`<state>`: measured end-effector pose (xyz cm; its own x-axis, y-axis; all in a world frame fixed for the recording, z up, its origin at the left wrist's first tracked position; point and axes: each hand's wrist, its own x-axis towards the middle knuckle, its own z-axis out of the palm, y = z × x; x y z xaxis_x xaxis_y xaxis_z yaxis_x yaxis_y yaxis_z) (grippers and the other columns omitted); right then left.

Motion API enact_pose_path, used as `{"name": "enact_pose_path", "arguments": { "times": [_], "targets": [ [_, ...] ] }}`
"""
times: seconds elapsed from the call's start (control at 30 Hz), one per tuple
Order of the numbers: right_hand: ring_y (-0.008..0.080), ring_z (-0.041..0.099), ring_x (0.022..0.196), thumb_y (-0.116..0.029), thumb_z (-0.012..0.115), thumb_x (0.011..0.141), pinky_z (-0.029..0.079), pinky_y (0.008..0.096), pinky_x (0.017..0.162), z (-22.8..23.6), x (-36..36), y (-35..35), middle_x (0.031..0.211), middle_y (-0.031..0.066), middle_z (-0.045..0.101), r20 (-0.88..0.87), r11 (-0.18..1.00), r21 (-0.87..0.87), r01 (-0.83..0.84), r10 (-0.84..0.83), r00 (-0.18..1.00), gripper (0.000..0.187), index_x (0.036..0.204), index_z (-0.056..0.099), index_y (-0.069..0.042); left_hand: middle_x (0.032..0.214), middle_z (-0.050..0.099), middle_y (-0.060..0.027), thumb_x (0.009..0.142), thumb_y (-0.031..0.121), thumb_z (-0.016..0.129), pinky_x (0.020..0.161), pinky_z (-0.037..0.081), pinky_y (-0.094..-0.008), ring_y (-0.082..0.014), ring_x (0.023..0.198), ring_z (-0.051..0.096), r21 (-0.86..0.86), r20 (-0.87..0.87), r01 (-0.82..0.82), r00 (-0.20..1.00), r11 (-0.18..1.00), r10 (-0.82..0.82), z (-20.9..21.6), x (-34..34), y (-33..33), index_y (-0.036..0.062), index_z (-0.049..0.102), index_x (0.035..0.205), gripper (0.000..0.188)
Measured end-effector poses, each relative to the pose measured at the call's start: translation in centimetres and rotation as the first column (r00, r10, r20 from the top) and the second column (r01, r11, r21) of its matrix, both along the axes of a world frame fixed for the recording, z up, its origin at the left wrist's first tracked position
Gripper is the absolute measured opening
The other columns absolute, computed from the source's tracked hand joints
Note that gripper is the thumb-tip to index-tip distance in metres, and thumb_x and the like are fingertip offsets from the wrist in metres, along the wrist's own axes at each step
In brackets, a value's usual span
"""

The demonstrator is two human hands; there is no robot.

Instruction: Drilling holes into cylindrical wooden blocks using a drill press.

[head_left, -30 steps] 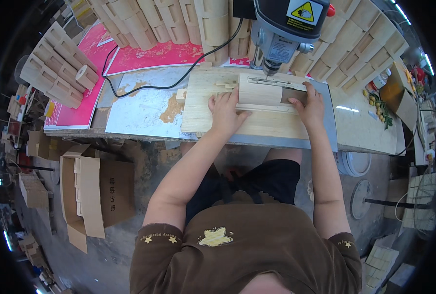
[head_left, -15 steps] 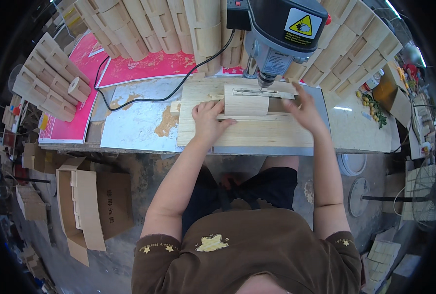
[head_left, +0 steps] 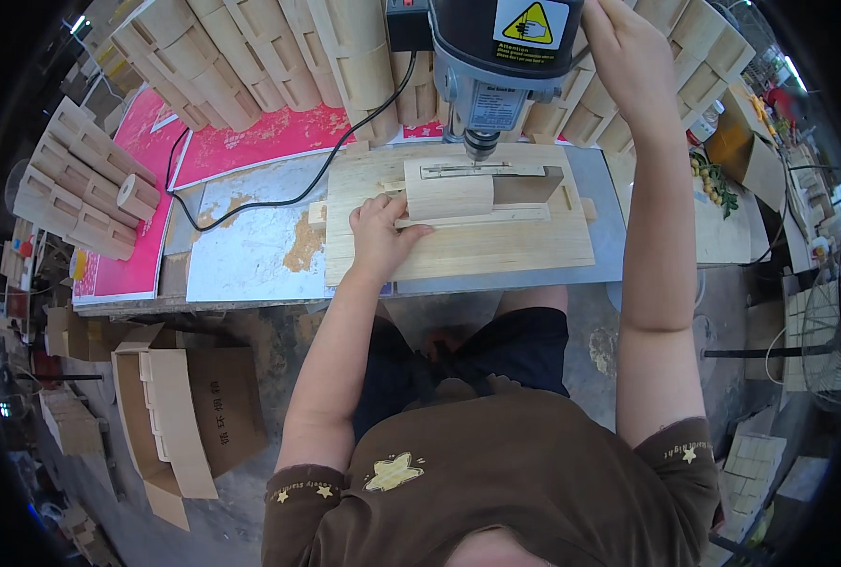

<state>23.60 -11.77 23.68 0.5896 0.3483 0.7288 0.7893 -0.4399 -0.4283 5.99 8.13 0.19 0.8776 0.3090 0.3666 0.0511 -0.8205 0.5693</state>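
Observation:
A pale wooden cylinder (head_left: 449,197) with a slot along its top lies on a flat wooden jig board (head_left: 477,253). My left hand (head_left: 381,236) presses its fingers against the cylinder's left end, the thumb stretched along the jig strip in front. Above the slot hangs the chuck (head_left: 480,142) of a drill press (head_left: 496,71); the bit's tip is too small to make out. Raised at the machine's right side, my right hand (head_left: 628,61) closes round its feed handle, the fingertips partly cut off by the upper edge. A grey metal plate (head_left: 529,187) sits right of the cylinder.
Rows of slotted wooden cylinders (head_left: 241,66) stand behind the bench, with more at the left (head_left: 80,180). A black cable (head_left: 288,189) loops over the left worktop. An opened cardboard box (head_left: 203,416) stands on the floor at left. Fruit with leaves (head_left: 713,184) lies at right.
My right hand has left the right end of the workpiece and risen to the drill press's side. My left hand stays at the cylinder's left end. The view has shifted slightly.

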Motion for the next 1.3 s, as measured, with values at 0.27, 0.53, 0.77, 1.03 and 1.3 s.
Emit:
{"name": "enact_pose_path", "arguments": {
  "times": [0.27,0.53,0.77,1.03,1.3],
  "targets": [
    [0.0216,0.056,0.056,-0.012,0.053,0.09,0.043,0.0306,0.055,-7.5,-8.1,-1.9,0.067,0.0134,0.059,0.011,0.979,0.19,-0.069,0.068,0.998,0.018,0.088,0.065,0.001,0.078,0.054,-0.0004,0.061,0.029,0.08,0.082,0.031,-0.0374,-0.0212,0.085,0.052,0.039,0.035,-0.013,0.999,0.999,0.011,-0.4,-0.4,0.7,0.0156,0.066,0.097,0.041],
    [0.0181,0.055,0.058,-0.003,0.053,0.088,0.041,0.0264,0.054,-17.2,-5.3,-0.2,0.068,0.0098,0.056,0.057,0.855,0.485,-0.182,0.177,0.983,0.013,0.092,0.063,0.003,0.078,0.054,-0.0015,0.06,0.029,0.08,0.081,0.03,-0.0373,-0.0212,0.083,0.052,0.034,0.021,-0.002,1.0,0.999,0.001,-0.2,0.4,0.1,0.0125,0.065,0.095,0.041],
    [0.0215,0.049,0.052,-0.004,0.056,0.087,0.039,0.0299,0.051,-13.0,-6.7,-1.8,0.062,0.0099,0.051,0.216,0.922,0.334,-0.197,0.128,0.968,0.009,0.084,0.063,0.0,0.079,0.055,-0.0011,0.061,0.029,0.08,0.081,0.031,-0.0372,-0.0217,0.085,0.053,0.032,0.019,-0.021,1.0,0.999,0.021,0.2,-0.1,-0.2,0.0151,0.067,0.091,0.036],
    [0.0412,0.06,0.077,-0.034,0.046,0.087,0.047,0.0466,0.07,1.3,0.7,2.2,0.079,0.0245,0.062,0.031,0.956,-0.041,0.289,-0.288,0.957,0.039,0.079,0.062,0.001,0.081,0.058,-0.002,0.061,0.03,0.08,0.088,0.027,-0.0401,-0.0225,0.089,0.053,0.058,0.056,-0.003,0.998,0.998,0.0,0.0,2.0,-3.1,0.0147,0.066,0.093,0.038],
    [0.0406,0.06,0.077,-0.028,0.047,0.088,0.047,0.0455,0.07,1.0,0.3,1.0,0.075,0.0244,0.06,0.117,0.989,0.013,0.144,-0.145,0.982,0.033,0.076,0.063,-0.001,0.082,0.06,-0.0023,0.062,0.029,0.08,0.089,0.028,-0.0384,-0.0224,0.09,0.054,-0.038,0.03,0.007,1.0,0.999,-0.006,0.5,2.6,-3.6,0.0148,0.065,0.097,0.04]
  ]
}}
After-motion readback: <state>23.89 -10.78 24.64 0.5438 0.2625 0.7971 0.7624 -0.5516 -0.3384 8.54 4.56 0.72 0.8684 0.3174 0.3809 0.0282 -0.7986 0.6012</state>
